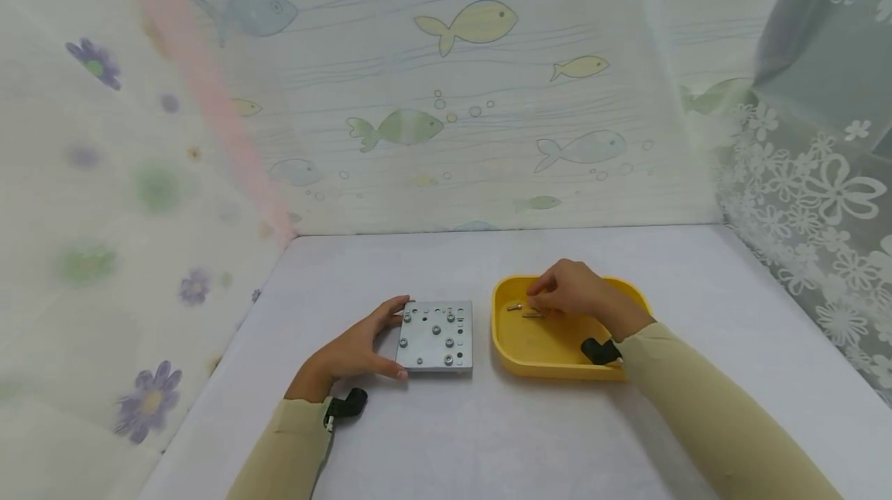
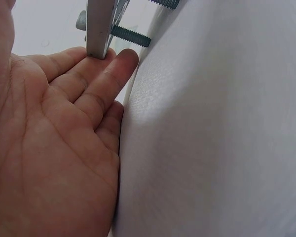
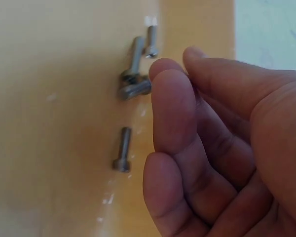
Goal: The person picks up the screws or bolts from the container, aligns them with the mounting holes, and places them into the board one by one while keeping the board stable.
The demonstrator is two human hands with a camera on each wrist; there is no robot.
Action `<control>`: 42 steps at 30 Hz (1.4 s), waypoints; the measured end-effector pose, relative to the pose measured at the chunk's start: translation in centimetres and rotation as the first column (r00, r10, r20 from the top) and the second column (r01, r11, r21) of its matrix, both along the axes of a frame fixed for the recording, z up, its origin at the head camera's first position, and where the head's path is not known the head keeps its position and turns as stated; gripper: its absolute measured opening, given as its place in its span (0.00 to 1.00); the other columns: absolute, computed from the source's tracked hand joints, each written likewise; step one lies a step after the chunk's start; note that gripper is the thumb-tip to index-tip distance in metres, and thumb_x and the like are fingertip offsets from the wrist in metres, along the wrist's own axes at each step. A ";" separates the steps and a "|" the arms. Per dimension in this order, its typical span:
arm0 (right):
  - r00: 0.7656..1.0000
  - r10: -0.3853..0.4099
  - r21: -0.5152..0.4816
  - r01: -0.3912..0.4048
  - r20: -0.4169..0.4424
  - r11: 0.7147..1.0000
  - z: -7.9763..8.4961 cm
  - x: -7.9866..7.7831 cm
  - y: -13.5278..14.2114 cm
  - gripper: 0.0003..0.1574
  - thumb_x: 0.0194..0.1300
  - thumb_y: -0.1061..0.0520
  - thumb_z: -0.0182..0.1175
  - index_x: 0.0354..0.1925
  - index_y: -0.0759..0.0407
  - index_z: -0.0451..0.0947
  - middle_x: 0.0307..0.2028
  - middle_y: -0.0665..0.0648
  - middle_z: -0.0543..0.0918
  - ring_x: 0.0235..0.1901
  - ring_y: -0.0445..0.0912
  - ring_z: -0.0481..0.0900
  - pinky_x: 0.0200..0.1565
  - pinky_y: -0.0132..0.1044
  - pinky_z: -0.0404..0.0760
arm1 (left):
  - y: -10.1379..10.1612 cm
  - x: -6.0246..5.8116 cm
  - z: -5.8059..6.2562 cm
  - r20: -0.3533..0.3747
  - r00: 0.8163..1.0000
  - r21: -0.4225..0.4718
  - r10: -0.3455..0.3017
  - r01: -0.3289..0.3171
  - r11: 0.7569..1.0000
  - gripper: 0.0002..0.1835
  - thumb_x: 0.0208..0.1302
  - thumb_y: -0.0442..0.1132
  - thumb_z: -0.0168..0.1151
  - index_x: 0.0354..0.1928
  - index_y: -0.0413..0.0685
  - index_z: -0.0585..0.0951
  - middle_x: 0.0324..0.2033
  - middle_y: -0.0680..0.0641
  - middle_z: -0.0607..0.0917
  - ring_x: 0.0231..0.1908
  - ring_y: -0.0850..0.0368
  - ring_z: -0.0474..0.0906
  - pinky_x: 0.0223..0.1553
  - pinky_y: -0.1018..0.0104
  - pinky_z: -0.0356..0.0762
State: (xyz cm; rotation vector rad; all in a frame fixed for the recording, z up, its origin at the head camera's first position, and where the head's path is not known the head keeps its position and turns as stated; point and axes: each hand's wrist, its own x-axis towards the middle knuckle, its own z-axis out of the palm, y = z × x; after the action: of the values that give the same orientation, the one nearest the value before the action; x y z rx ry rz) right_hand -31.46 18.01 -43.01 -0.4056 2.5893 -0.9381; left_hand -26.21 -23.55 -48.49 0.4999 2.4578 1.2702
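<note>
My left hand [image 1: 358, 345] holds a square metal plate [image 1: 425, 345] at its left side, thumb at the near corner and a finger at the far corner. Several socket-head bolts stand in the plate's holes. In the left wrist view a threaded shank [image 2: 130, 36] sticks out beneath the plate, close to the fingertips. My right hand [image 1: 574, 291] reaches into a yellow tray [image 1: 536, 368], fingers bent and thumb near the index fingertip. Loose bolts [image 3: 122, 150] lie beside its fingertips in the right wrist view. I cannot tell whether a bolt is between thumb and finger.
The tray stands right of the plate on a white-covered table [image 1: 446, 438]. Printed fabric curtains [image 1: 474, 159] enclose the back and sides. A small black wrist camera [image 1: 348, 403] sits at the left cuff, and another black camera [image 1: 599, 351] at the right.
</note>
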 end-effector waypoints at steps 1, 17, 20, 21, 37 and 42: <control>1.000 0.000 0.010 0.000 0.002 1.000 -0.2 0.0 0.0 0.17 0.69 0.51 0.69 0.52 0.56 0.89 0.29 0.52 0.89 0.27 0.47 0.82 0.36 0.36 0.79 | 0.0 0.0 0.0 0.000 1.000 0.001 -0.001 0.001 1.000 0.72 0.35 0.51 0.90 0.82 0.68 0.53 0.73 0.52 0.72 0.80 0.49 0.52 0.78 0.33 0.37; 0.999 0.051 0.058 -0.051 -0.012 0.997 -0.7 0.2 0.0 0.06 0.68 0.54 0.70 0.39 0.54 0.90 0.25 0.52 0.86 0.21 0.44 0.78 0.30 0.35 0.79 | 0.0 0.0 0.0 0.009 1.000 0.023 -0.012 0.011 1.000 0.72 0.36 0.49 0.90 0.82 0.65 0.53 0.74 0.53 0.71 0.79 0.49 0.55 0.78 0.34 0.36; 0.998 0.053 0.059 -0.052 -0.015 0.997 -0.8 0.2 -0.1 0.05 0.68 0.54 0.70 0.39 0.54 0.90 0.25 0.52 0.86 0.22 0.43 0.78 0.30 0.35 0.80 | -0.1 -0.1 -0.2 0.003 1.000 0.026 -0.016 0.016 1.000 0.71 0.36 0.49 0.90 0.82 0.65 0.53 0.73 0.52 0.72 0.79 0.49 0.55 0.78 0.33 0.36; 0.999 0.052 0.059 -0.051 -0.014 0.997 -0.8 0.2 -0.1 0.05 0.67 0.54 0.70 0.39 0.54 0.90 0.25 0.52 0.86 0.22 0.44 0.79 0.30 0.35 0.80 | -0.1 -0.1 -0.2 0.001 1.000 0.027 -0.019 0.019 0.999 0.71 0.36 0.49 0.90 0.82 0.65 0.53 0.73 0.52 0.72 0.79 0.49 0.55 0.78 0.33 0.36; 0.999 0.050 0.064 -0.051 0.008 0.997 -1.0 0.0 -0.5 0.04 0.64 0.55 0.72 0.37 0.54 0.89 0.28 0.50 0.88 0.27 0.44 0.81 0.33 0.35 0.82 | 0.1 0.0 0.3 0.003 1.000 0.036 -0.030 0.030 0.999 0.71 0.37 0.48 0.90 0.82 0.63 0.53 0.73 0.51 0.72 0.79 0.49 0.56 0.78 0.34 0.37; 0.997 0.073 0.092 -0.071 -0.016 0.993 -1.1 -0.1 -0.6 0.03 0.63 0.55 0.73 0.35 0.53 0.88 0.27 0.50 0.87 0.26 0.44 0.80 0.33 0.35 0.81 | 0.1 0.1 0.4 0.007 1.000 0.026 -0.025 0.025 0.999 0.71 0.37 0.49 0.89 0.82 0.64 0.53 0.73 0.51 0.72 0.79 0.49 0.55 0.78 0.34 0.37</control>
State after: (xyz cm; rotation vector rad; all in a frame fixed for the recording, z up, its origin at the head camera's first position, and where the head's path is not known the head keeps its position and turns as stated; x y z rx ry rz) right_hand -31.51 17.41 -44.09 -0.4826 2.6047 -0.7920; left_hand -26.16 -23.41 -48.12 0.5309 2.4244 1.2933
